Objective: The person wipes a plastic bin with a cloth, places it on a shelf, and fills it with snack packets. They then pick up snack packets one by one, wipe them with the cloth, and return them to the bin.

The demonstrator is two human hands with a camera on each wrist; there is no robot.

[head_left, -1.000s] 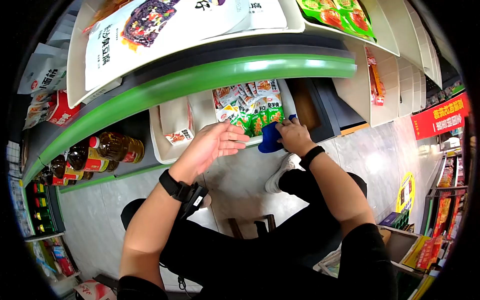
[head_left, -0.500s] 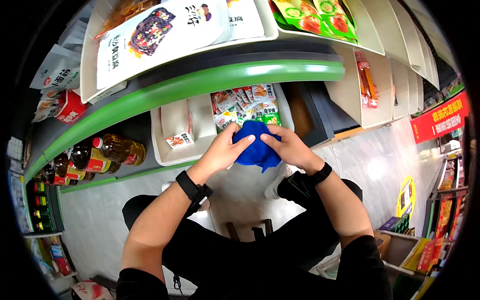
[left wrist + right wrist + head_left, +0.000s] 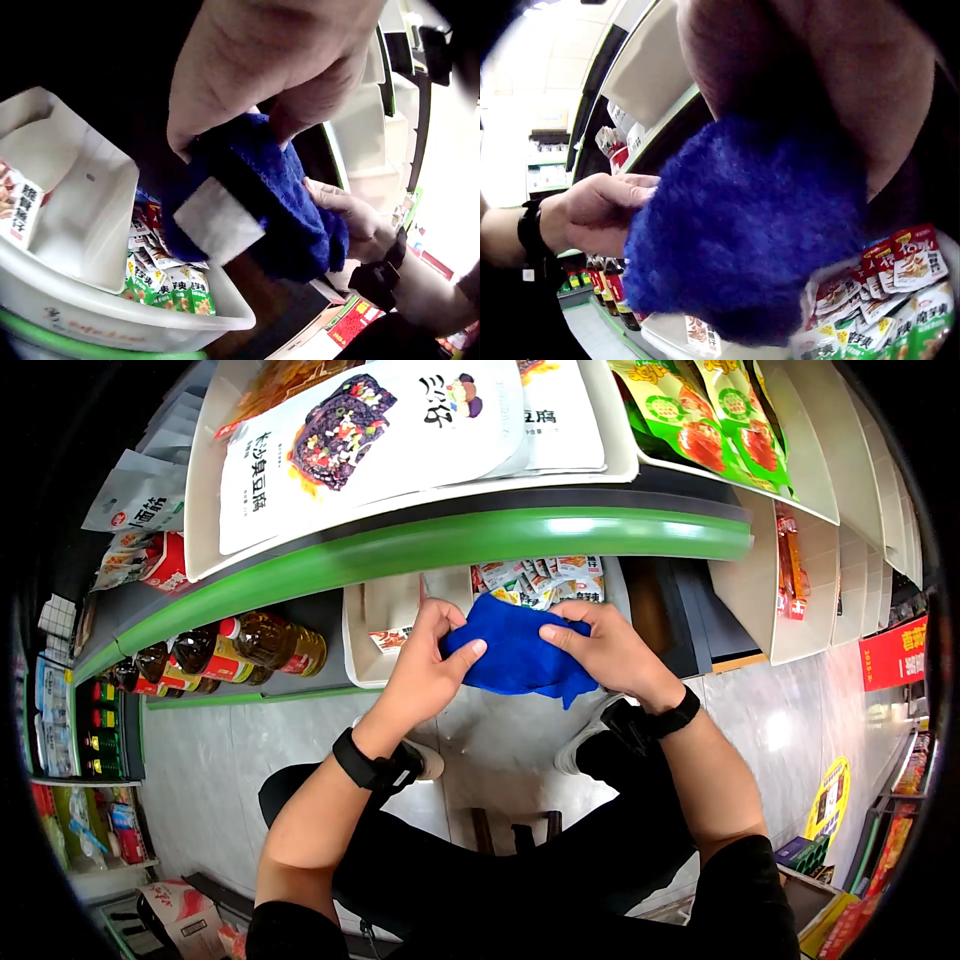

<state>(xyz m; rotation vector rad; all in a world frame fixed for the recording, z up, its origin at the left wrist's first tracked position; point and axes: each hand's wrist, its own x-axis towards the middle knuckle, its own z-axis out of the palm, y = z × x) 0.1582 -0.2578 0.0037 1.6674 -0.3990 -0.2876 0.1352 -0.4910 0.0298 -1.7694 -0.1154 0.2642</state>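
Note:
A blue cloth [image 3: 522, 652] with a fuzzy surface hangs folded between my two hands, in front of the white bin [image 3: 364, 672] on the low shelf. My left hand [image 3: 428, 662] pinches its left edge, thumb on top. At the right edge my right hand [image 3: 622, 658] grips it between thumb and fingers. A white label [image 3: 219, 222] shows on the cloth in the left wrist view. In the right wrist view the cloth hides part of the bin. Small snack packets [image 3: 545, 578] lie in the bin's right section.
Bottles of dark oil [image 3: 272, 644] stand on the shelf to the left. A green shelf edge [image 3: 430, 550] runs above the bin, with large white food pouches [image 3: 375, 445] over it. Pale bins [image 3: 770, 575] stick out at right. The tiled floor [image 3: 240, 755] lies below.
The cloth came from the right hand alone at the bin's right side to between both hands. The left hand, earlier holding nothing, now pinches it, and the cloth is spread wider.

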